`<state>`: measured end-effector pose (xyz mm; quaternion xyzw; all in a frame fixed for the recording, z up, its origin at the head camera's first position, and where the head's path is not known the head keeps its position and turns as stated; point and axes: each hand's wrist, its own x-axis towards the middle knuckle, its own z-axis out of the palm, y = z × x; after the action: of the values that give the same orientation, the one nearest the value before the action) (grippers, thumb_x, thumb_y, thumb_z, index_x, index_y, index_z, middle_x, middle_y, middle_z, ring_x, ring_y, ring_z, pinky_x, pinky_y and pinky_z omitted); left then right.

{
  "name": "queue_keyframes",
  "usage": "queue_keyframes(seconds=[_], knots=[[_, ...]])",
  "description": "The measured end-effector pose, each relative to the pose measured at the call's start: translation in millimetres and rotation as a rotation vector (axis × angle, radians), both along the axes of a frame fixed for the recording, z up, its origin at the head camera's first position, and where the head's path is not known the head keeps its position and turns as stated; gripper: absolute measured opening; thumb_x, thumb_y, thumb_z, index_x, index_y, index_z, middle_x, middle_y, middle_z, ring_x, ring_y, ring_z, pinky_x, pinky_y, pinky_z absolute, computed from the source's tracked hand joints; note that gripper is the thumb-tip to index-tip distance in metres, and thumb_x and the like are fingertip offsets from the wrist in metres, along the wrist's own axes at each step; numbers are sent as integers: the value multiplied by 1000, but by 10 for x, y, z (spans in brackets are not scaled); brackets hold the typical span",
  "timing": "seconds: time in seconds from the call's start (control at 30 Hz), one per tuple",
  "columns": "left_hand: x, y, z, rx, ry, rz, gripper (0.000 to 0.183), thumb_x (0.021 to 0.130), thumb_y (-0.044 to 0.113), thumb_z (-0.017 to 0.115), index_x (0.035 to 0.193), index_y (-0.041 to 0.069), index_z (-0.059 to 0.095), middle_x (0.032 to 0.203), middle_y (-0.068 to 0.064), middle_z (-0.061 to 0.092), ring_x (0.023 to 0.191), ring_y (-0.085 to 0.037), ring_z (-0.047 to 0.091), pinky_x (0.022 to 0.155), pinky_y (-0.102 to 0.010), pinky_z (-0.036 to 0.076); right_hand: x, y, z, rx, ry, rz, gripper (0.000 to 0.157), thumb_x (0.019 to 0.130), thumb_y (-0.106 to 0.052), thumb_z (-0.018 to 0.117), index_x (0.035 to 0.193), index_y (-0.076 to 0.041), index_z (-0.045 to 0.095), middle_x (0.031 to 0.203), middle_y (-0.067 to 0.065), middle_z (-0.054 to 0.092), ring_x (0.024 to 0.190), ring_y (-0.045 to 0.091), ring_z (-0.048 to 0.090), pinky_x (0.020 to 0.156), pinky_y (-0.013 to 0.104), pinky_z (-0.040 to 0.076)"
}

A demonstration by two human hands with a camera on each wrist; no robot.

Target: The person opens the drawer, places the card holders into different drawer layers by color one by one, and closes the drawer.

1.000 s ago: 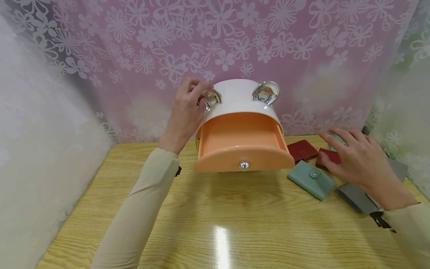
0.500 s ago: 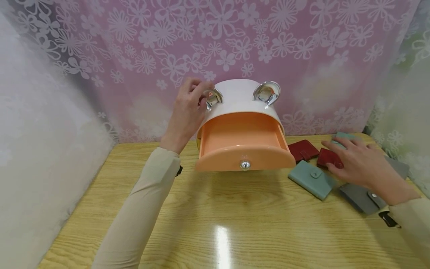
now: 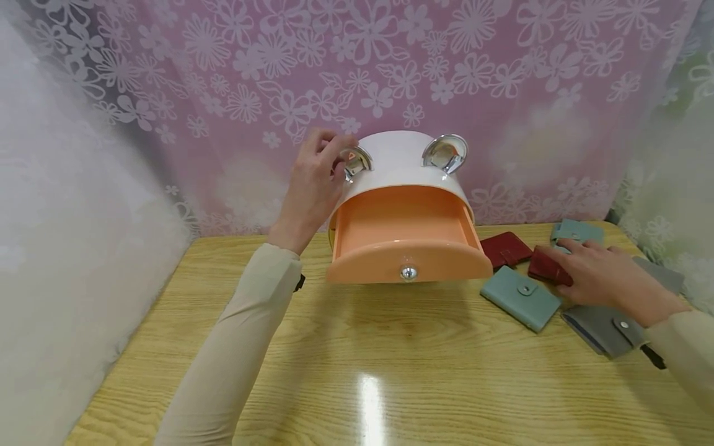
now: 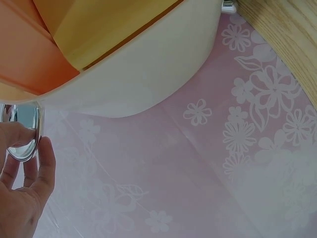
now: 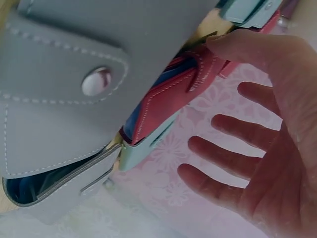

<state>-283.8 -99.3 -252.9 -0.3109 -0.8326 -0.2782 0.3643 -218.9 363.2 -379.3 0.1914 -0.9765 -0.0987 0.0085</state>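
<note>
My left hand (image 3: 312,186) pinches one silver ear (image 4: 30,118) of a white drawer box (image 3: 397,155), thumb on one face and fingers behind. The orange drawer (image 3: 368,263) of this box is pulled out, with nothing seen inside it. Over at the right, my right hand (image 3: 610,279) hovers low at a small red wallet (image 3: 546,266). In the right wrist view its fingers are spread apart, the thumb close to the red wallet; whether it touches cannot be told. A snap-flap grey wallet (image 5: 59,94) lies nearest that wrist camera.
Around the right hand lie another red wallet (image 3: 506,249), a teal wallet (image 3: 521,297), a lighter teal one (image 3: 579,230) at the back, and a second grey one (image 3: 664,272). Floral cloth (image 3: 279,80) hangs behind the wooden table (image 3: 312,371).
My right hand has lowered toward the small red wallet, uncovering the light teal wallet at the back. The left hand keeps its place on the ear.
</note>
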Motion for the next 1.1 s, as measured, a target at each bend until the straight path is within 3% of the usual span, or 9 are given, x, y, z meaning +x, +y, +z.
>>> queue_keyframes(seconds=[0.2,0.33,0.43,0.63,0.93,1.1], knots=[[-19,10,-7,7,17,-22,31,94,-10,58,120,3,68,115,-19,56,102,-31,64,88,-35,60,-54,69,-52,24,-30,13,79,76,-31,86,144,-8,54,125,29,60,83,40,65,61,54,56],[-21,1,-5,8,31,-19,31,94,-11,59,120,2,68,114,-20,56,99,-30,63,84,-34,60,-90,73,-67,-5,-63,23,79,76,-26,86,145,-8,51,110,20,61,69,24,56,54,40,50],[-16,-1,0,0,38,-11,30,94,-10,59,120,3,68,114,-20,57,98,-30,63,84,-34,60,-106,73,-81,-26,-92,28,80,77,-23,86,147,-7,50,102,17,60,64,19,50,52,34,44],[-2,13,4,-10,30,-2,30,95,-9,59,120,4,68,115,-20,56,99,-30,62,84,-34,60,-119,93,-133,-59,-121,40,79,80,-21,83,148,-6,48,99,17,58,62,19,46,52,32,39],[-8,13,12,-1,34,-9,31,95,-9,59,122,3,68,116,-21,56,99,-31,63,84,-34,60,-81,82,-116,-85,-91,60,65,87,-17,76,144,0,51,100,21,59,61,19,53,52,37,50],[-4,9,-3,-7,29,-5,30,94,-9,59,120,3,68,116,-21,56,101,-31,63,85,-35,61,-39,50,-121,-103,-85,74,53,93,-13,68,143,-3,53,94,18,55,55,16,46,48,31,42]])
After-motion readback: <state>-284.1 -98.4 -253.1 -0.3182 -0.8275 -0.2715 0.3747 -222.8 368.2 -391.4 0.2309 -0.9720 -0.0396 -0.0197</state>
